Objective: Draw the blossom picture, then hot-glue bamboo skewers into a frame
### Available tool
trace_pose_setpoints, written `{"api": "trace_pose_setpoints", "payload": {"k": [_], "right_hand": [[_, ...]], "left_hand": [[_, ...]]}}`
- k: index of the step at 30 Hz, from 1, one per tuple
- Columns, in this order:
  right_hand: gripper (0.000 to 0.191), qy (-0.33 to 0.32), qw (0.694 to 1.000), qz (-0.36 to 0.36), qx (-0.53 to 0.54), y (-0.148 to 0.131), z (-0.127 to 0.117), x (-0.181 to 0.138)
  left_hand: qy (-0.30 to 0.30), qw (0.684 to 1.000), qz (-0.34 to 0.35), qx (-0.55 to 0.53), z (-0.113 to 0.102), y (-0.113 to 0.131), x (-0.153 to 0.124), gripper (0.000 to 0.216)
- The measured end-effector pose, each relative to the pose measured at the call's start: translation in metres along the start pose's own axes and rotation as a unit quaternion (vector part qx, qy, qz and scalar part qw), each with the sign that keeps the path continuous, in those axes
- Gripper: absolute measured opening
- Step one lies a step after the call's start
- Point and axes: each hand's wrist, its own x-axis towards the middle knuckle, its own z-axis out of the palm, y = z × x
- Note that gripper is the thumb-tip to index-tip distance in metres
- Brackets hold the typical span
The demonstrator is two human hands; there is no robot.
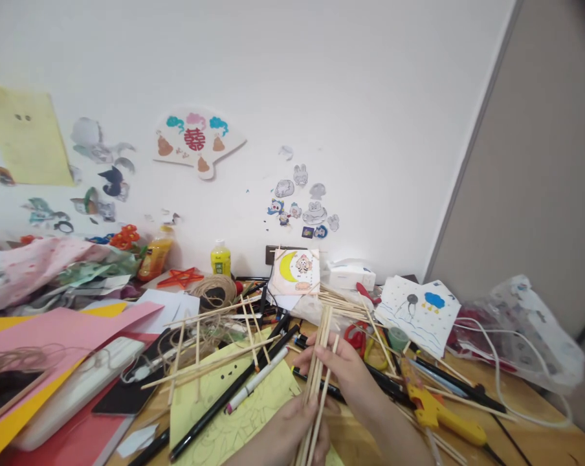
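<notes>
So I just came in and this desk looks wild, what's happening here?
A person is holding a bundle of thin wooden sticks upright over a cluttered desk. The left hand grips the bundle low down and the right hand closes around it higher up. Markers, twine, a yellow glue gun and coloured paper lie around.

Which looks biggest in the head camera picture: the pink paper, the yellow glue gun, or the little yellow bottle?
1. pink paper
2. yellow glue gun
3. little yellow bottle
The bottle stands farther back, so it may look smaller than it is.
</notes>
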Motion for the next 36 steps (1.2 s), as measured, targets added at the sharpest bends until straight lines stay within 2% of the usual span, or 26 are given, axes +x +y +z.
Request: {"api": "trace_pose_setpoints", "payload": {"k": [4, 7, 11, 15, 18, 20, 24, 28, 36], "right_hand": [[0.038, 0.005, 1.0, -0.005, 0.013, -0.005, -0.004, -0.002], [0.038, 0.009, 1.0, -0.007, 0.022, -0.008, -0.003, -0.004], [0.038, 0.035, 0.999, -0.018, 0.034, -0.008, -0.003, -0.003], [0.038, 0.04, 0.997, -0.046, 0.056, -0.005, -0.005, 0.0], [0.037, 0.038, 0.994, -0.074, 0.071, -0.008, -0.004, 0.0], [0.033, 0.042, 0.99, -0.112, 0.077, -0.014, 0.0, -0.002], [0.028, -0.006, 0.98, -0.184, 0.074, -0.03, 0.014, -0.01], [0.026, -0.072, 0.974, -0.204, 0.063, -0.037, 0.025, -0.016], [0.03, -0.065, 0.974, -0.18, 0.123, -0.022, 0.026, -0.015]], "left_hand": [[-0.003, 1.0, 0.004, -0.027, 0.0, -0.003, 0.002, 0.062], [-0.021, 0.999, 0.013, -0.034, -0.004, -0.003, 0.002, 0.055], [-0.014, 1.0, 0.012, -0.025, -0.007, -0.002, 0.001, 0.045], [-0.005, 0.999, -0.01, 0.032, -0.007, -0.002, -0.001, 0.048], [-0.004, 0.995, 0.018, 0.094, -0.005, 0.0, -0.001, 0.05], [-0.033, 0.992, 0.054, 0.112, -0.003, 0.001, 0.001, 0.052], [-0.075, 0.984, 0.117, 0.113, 0.001, 0.003, 0.004, 0.051], [-0.088, 0.978, 0.144, 0.121, 0.0, 0.003, 0.003, 0.051], [-0.08, 0.98, 0.121, 0.135, -0.004, -0.004, 0.005, 0.052]]}}
